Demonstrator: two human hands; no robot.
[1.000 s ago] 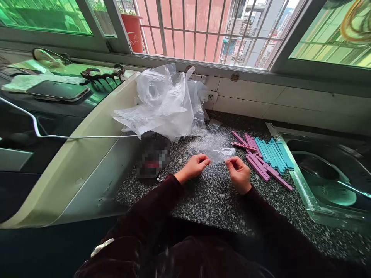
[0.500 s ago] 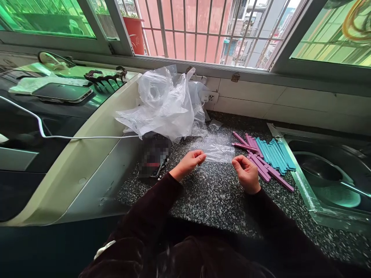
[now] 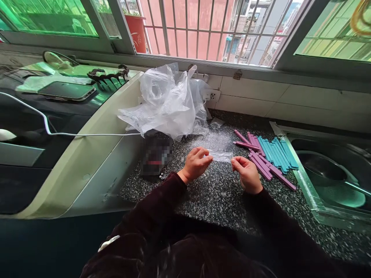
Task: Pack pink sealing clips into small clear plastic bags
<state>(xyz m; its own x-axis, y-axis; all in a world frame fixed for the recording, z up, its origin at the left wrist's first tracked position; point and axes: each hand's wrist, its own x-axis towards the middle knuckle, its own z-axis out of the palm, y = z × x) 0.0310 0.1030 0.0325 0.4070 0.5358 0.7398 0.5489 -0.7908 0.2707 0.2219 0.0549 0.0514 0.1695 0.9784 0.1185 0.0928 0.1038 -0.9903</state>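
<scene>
A small clear plastic bag (image 3: 222,156) is stretched flat between my two hands, just above the speckled counter (image 3: 214,197). My left hand (image 3: 197,164) is closed on its left end, fingers curled over the thumb. The right end is pinched between thumb and fingers of my right hand (image 3: 246,173). Close to my right hand lie several purple strips (image 3: 262,164), and several teal strips (image 3: 276,153) lie in a row beside them. What the strips are I cannot make out.
A heap of clear plastic bags (image 3: 171,104) sits at the back, near a wall socket (image 3: 213,95). A blurred dark object (image 3: 155,154) lies left of my hands. On the right is a sink (image 3: 313,193); on the left, a machine top (image 3: 95,123) holds a phone (image 3: 68,90) and a cable.
My left hand has moved slightly right and its fingers have curled over the bag's end. The bag looks narrower between my hands. My right hand stays nearly in place.
</scene>
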